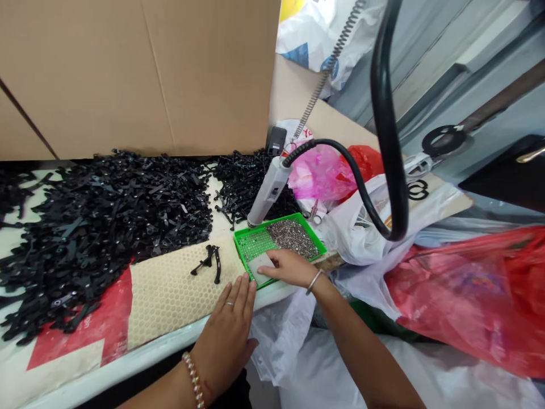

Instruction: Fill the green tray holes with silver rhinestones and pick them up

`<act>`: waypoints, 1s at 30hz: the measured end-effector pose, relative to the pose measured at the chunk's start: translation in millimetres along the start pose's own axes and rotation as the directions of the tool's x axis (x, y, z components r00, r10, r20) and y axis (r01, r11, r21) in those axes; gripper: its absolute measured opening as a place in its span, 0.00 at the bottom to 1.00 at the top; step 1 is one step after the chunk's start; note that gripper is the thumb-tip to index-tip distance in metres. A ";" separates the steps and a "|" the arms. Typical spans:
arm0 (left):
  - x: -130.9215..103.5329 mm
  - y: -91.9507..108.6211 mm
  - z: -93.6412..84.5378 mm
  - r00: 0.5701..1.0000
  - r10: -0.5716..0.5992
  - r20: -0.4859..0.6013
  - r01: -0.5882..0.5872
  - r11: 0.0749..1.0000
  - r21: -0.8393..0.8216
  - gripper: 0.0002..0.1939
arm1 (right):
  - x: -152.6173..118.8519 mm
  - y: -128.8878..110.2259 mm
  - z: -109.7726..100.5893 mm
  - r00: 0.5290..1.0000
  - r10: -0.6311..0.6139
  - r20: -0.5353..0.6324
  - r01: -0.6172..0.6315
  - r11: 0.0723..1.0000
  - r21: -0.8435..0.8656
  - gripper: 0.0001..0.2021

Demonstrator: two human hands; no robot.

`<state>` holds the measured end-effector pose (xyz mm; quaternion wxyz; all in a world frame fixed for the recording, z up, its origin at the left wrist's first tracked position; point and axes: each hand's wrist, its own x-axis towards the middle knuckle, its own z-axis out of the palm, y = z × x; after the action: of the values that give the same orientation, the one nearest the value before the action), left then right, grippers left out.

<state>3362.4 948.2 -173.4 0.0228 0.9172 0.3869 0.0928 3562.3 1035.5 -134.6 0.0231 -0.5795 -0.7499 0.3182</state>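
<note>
My right hand (293, 267) pinches a thin pale grey plate (259, 266), which lies over the near left corner of a green tray (239, 250). The tray has a grid of small holes on its left part, and a heap of tiny metal screws (293, 237) covers its right part. My left hand (230, 326) lies with stretched fingers at the tray's near left corner and grips nothing. Left of the tray, a few black plastic parts (208, 261) rest on a beige honeycomb-patterned mat (166, 295).
A grey electric screwdriver (268, 193) hangs on a coiled spring (327, 65) above the tray's far edge, its thick black cable (378, 113) looping to the right. Heaps of black parts (123, 210) spread leftward. Cardboard (170, 74) stands behind; plastic bags (468, 295) lie right.
</note>
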 end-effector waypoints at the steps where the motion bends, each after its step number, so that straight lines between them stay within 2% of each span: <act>1: 0.2 0.5 0.2 1.000 -0.001 -0.008 0.001 1.000 0.014 0.45 | 0.1 2.8 -3.2 1.000 0.030 0.002 -0.030 0.999 -0.026 0.12; 3: 0.6 2.0 0.7 1.000 -0.006 -0.020 0.007 0.999 0.037 0.45 | -2.0 14.0 -14.7 0.992 0.114 -0.048 -0.118 0.989 -0.093 0.10; 6: 1.4 5.1 2.7 0.999 -0.013 -0.033 0.015 0.998 0.062 0.46 | -6.8 30.9 -31.4 0.954 0.218 -0.204 -0.252 0.955 -0.159 0.10; 7: 1.7 6.2 3.6 0.999 -0.016 -0.034 0.019 0.997 0.071 0.46 | -7.2 32.1 -33.3 0.953 0.200 -0.230 -0.235 0.962 -0.139 0.10; 9: 2.1 8.1 5.6 0.999 -0.024 -0.039 0.027 0.995 0.091 0.47 | -4.5 24.4 -29.4 0.972 0.085 -0.219 -0.100 0.993 -0.058 0.11; 11: 2.3 9.5 7.1 0.999 -0.026 -0.048 0.032 0.993 0.116 0.47 | 2.6 5.8 -17.8 0.984 -0.022 -0.177 0.018 1.000 -0.025 0.12; 12: 2.3 9.9 7.5 0.998 -0.024 -0.052 0.030 0.991 0.128 0.47 | 7.0 -5.0 -11.3 0.988 -0.035 -0.152 0.027 0.998 -0.054 0.12; 14: 2.2 10.6 7.8 0.998 -0.020 -0.059 0.029 0.989 0.146 0.47 | 14.6 -22.6 -1.7 0.995 0.007 -0.102 -0.024 0.986 -0.162 0.12; 16: 1.7 11.1 8.2 0.998 -0.020 -0.060 0.029 0.987 0.159 0.47 | 17.7 -28.1 -1.0 0.994 0.075 -0.082 -0.093 0.965 -0.246 0.12; 18: 1.0 11.5 9.7 0.997 -0.019 -0.080 0.032 0.985 0.171 0.47 | 15.9 -20.7 -9.2 0.977 0.162 -0.142 -0.197 0.937 -0.289 0.13; 20: 0.6 12.0 12.9 0.994 -0.016 -0.112 0.036 0.982 0.185 0.45 | 11.4 -8.0 -20.6 0.936 0.249 -0.249 -0.319 0.901 -0.294 0.13; 22: 0.6 12.7 17.4 0.986 -0.016 -0.163 0.047 0.980 0.191 0.44 | 8.2 0.1 -26.7 0.910 0.264 -0.320 -0.353 0.899 -0.260 0.12; 24: 0.9 13.4 22.1 0.980 -0.026 -0.195 0.063 0.981 0.184 0.44 | 9.1 -1.6 -22.3 0.932 0.201 -0.301 -0.269 0.941 -0.203 0.13; 27: 1.4 14.0 27.5 0.984 -0.040 -0.171 0.069 0.984 0.164 0.47 | 17.0 -13.7 -3.4 0.981 0.100 -0.168 -0.129 0.977 -0.168 0.15; 30: 1.2 14.2 30.4 0.986 -0.034 -0.161 0.061 0.984 0.167 0.44 | 20.6 -13.7 2.8 0.983 0.140 -0.118 -0.163 0.963 -0.215 0.15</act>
<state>3379.0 940.0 -201.4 -0.0848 0.8960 0.4158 0.1309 3542.7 1050.8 -136.8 -0.0285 -0.6496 -0.7322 0.2025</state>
